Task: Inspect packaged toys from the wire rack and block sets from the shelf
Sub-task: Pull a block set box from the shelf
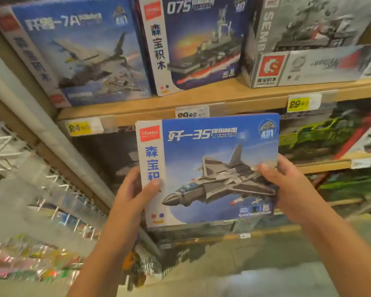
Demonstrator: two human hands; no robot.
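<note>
I hold a blue block set box (pixel 210 163) with a grey fighter jet printed on it, front face toward me, in front of the wooden shelf (pixel 223 97). My left hand (pixel 135 194) grips its left edge, thumb on the white side strip. My right hand (pixel 287 185) grips the right edge, thumb on the picture. The white wire rack (pixel 13 159) with bagged toys (pixel 30 258) stands at the left.
On the upper shelf stand a blue jet box (pixel 79 52), a warship box (pixel 197 41) and a grey box (pixel 308 39). Yellow price tags (pixel 298 103) line the shelf edge. Green boxes (pixel 321 138) fill the lower right shelves. Grey floor (pixel 255 264) lies below.
</note>
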